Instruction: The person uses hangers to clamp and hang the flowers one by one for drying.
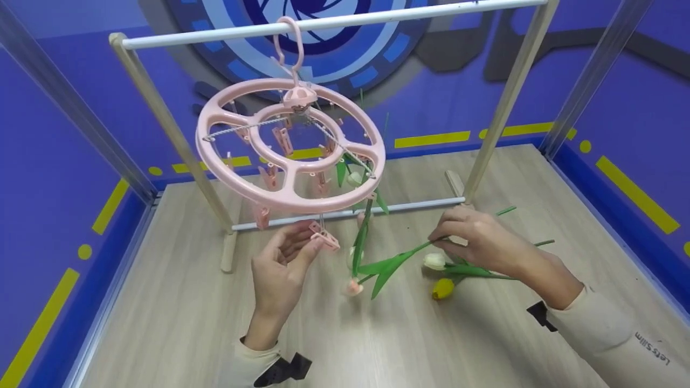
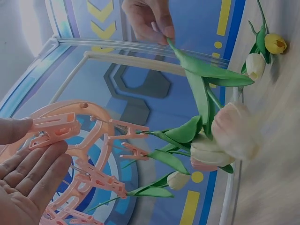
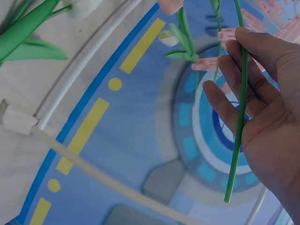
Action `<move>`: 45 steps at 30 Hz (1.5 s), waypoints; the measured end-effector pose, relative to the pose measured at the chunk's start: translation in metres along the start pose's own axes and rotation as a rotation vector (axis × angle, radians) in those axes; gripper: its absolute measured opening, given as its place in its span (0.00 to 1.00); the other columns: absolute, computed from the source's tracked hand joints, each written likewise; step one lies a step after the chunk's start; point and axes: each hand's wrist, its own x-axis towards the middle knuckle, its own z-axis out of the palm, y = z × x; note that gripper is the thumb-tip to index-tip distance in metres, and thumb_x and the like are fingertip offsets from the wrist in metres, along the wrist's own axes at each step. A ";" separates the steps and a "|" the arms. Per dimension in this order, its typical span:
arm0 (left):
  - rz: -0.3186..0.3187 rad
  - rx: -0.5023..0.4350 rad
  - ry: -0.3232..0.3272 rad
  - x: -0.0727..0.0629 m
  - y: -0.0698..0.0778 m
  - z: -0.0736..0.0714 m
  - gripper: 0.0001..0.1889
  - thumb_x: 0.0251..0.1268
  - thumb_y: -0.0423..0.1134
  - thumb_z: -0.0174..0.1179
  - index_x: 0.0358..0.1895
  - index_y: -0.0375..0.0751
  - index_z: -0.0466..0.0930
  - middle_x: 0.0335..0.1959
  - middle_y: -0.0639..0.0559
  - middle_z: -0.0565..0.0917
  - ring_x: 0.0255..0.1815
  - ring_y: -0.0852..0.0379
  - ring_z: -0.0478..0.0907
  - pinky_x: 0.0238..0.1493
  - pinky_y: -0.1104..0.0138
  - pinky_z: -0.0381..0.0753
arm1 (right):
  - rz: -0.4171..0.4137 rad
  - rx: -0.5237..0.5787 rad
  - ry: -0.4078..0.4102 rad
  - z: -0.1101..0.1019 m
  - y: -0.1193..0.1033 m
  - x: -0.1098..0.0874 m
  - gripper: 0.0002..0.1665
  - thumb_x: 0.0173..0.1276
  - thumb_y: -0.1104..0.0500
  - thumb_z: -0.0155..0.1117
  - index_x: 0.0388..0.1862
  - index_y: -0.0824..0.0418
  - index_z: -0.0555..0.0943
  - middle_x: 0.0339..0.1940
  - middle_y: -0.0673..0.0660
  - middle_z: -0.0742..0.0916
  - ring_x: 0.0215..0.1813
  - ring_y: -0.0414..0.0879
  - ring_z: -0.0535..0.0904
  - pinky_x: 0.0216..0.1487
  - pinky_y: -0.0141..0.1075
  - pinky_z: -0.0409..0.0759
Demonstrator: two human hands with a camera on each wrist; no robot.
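Observation:
My left hand (image 1: 280,269) pinches a pink clothespin (image 1: 325,237) between thumb and fingers; it hangs from the round pink clip hanger (image 1: 291,200). To the right, my right hand (image 1: 480,242) holds an artificial pale pink tulip (image 1: 353,287) by its green stem (image 3: 241,103), flower pointing down and to the left. In the left wrist view the clothespin (image 2: 55,127) lies over my fingers, with nothing in its mouth. Other tulips hang upside down from clips, among them a white tulip (image 2: 178,180).
A rack with a white top bar (image 1: 377,20) and wooden posts carries the hanger. On the wood-look table (image 1: 377,345), a white tulip (image 1: 434,261) and a yellow tulip (image 1: 443,289) lie below my right hand. Blue printed walls stand behind and at both sides.

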 end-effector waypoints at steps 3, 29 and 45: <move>0.012 0.001 0.001 0.000 0.001 0.002 0.15 0.65 0.24 0.72 0.53 0.25 0.84 0.44 0.43 0.91 0.44 0.51 0.90 0.48 0.62 0.90 | -0.034 0.054 0.006 0.002 -0.007 0.011 0.20 0.53 0.74 0.82 0.41 0.57 0.89 0.39 0.49 0.86 0.40 0.44 0.83 0.43 0.31 0.82; 0.064 0.016 -0.030 0.003 0.007 0.014 0.13 0.66 0.28 0.73 0.51 0.30 0.87 0.44 0.48 0.92 0.42 0.50 0.91 0.45 0.60 0.92 | -0.096 0.064 0.070 0.026 -0.039 0.082 0.13 0.62 0.71 0.80 0.44 0.61 0.90 0.41 0.55 0.89 0.40 0.49 0.84 0.40 0.37 0.89; 0.050 0.012 -0.033 0.004 0.007 0.014 0.12 0.66 0.28 0.73 0.51 0.30 0.87 0.43 0.47 0.92 0.40 0.50 0.91 0.43 0.59 0.92 | -0.025 0.039 0.015 0.027 -0.054 0.093 0.11 0.66 0.67 0.80 0.46 0.60 0.91 0.49 0.54 0.90 0.54 0.49 0.86 0.59 0.39 0.87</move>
